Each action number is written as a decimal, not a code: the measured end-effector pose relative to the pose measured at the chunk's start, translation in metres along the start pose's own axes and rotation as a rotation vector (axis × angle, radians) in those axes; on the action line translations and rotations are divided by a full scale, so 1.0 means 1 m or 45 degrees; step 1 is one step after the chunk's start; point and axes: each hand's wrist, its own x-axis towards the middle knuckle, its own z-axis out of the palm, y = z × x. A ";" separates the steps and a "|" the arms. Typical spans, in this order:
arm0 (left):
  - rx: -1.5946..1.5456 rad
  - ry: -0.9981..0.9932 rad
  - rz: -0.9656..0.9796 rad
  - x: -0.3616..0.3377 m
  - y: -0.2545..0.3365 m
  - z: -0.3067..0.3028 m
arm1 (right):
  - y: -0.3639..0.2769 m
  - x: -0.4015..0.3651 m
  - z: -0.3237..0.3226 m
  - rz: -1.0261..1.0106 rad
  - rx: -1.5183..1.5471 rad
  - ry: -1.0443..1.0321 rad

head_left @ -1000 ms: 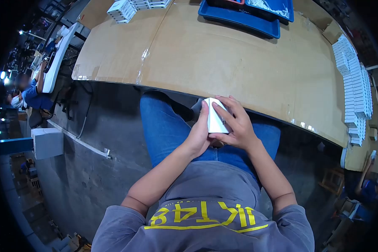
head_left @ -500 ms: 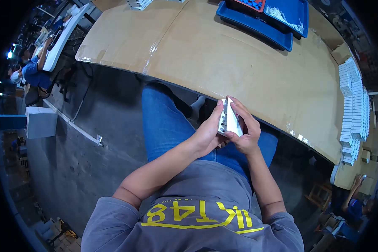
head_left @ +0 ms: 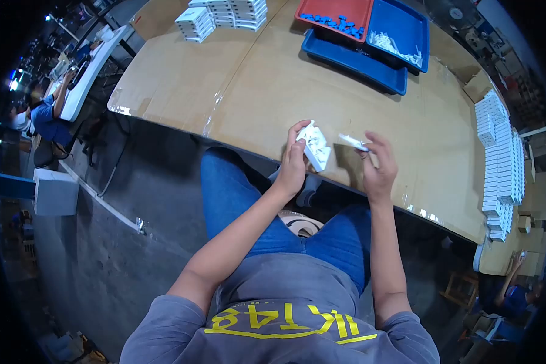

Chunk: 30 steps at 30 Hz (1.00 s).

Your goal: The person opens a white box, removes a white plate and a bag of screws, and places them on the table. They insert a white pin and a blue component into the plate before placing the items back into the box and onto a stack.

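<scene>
My left hand [head_left: 293,165] is closed on a white plastic housing [head_left: 315,148] at the table's near edge, with its uneven inner side facing up. To the right, my right hand [head_left: 379,164] pinches a flat white piece [head_left: 352,142] between thumb and fingers, just above the cardboard-covered table [head_left: 267,91]. A gap separates the two white parts. Small details inside the housing are too fine to tell.
A red tray [head_left: 340,13] holds blue parts; a blue tray [head_left: 415,30] holds white pieces. An empty blue tray [head_left: 355,62] lies before them. White stacks stand at the back left [head_left: 195,24] and right [head_left: 502,164]. People [head_left: 50,115] sit at both sides.
The white parts, held together between both hands before, are now apart. My left hand has moved up and left over the table edge, my right hand to the right with the flat piece.
</scene>
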 end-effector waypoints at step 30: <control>1.875 -0.215 0.622 0.080 0.005 -0.012 | 0.029 0.029 0.025 0.008 -0.826 -0.432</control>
